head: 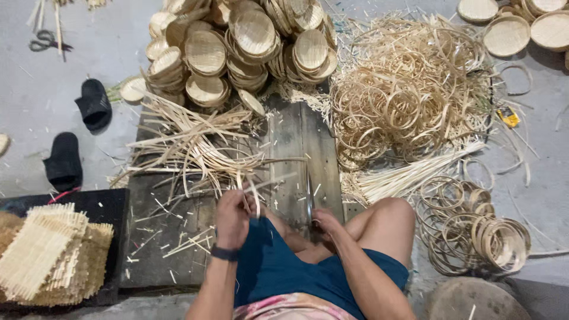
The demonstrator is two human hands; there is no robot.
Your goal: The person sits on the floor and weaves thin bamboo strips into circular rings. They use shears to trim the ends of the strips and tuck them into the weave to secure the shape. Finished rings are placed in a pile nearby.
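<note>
The person sat over a dark weathered wooden plank worktop (296,136) with both knees drawn up. The left hand (232,214), with a dark band at the wrist, was clenched around a few pale thin bamboo strips (252,192) that curved up and away from it. Just beyond that hand lay a loose heap of long pale bamboo splints (189,145), fanned across the boards. The right hand (325,222) was closed on the handle of a long narrow metal blade (309,198), which stood nearly upright from the hand, just beside the held strips but apart from them. Farther beyond both hands rose a pile of small round woven bamboo trays (237,47). Out past the right hand spread a tangle of thin bamboo hoops (403,95), and nearer, beside the right knee, lay a smaller cluster of coiled bamboo rings (480,228). Well off past the left hand sat a stack of square woven bamboo mats (50,255), with two black slippers (77,136) on the grey concrete floor (35,89).
</note>
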